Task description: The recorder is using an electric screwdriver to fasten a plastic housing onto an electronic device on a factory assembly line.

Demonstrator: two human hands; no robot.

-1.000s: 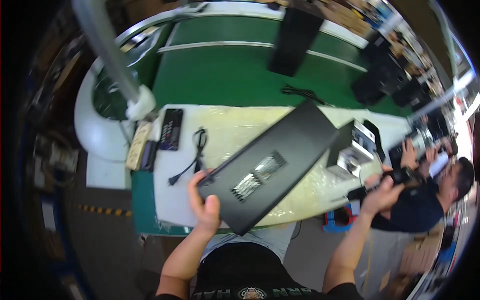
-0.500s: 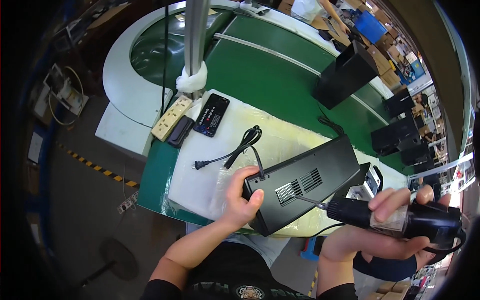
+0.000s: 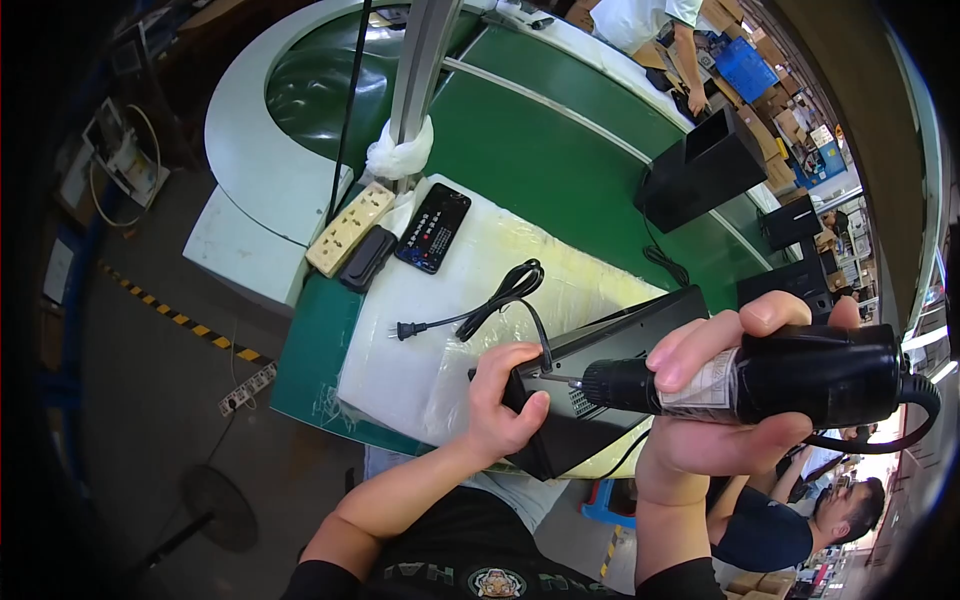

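My left hand [image 3: 505,412] grips the near left end of a black box [image 3: 600,435] with a vent, perhaps a speaker cabinet. The box is tilted over a padded, film-wrapped mat [image 3: 400,370]. In my right hand [image 3: 715,450] is a black electric screwdriver [image 3: 810,375], held level. Its bit points left at the box's end, close to my left fingers; whether it touches a screw I cannot tell. A black power cord [image 3: 500,300] runs from that end, bundled, its plug on the mat. The screwdriver and right hand cover much of the box.
Left of the mat lie a cream power strip [image 3: 350,228], a dark case [image 3: 368,258] and a flat black slab with small markings [image 3: 433,228]. A metal post [image 3: 420,80] rises behind. Another black box [image 3: 705,170] stands on the green conveyor [image 3: 540,150]. Other people work nearby.
The screwdriver has moved left, from over the vent to the box's left end. The box has tilted, showing its face more steeply. My left hand keeps hold and has shifted slightly right.
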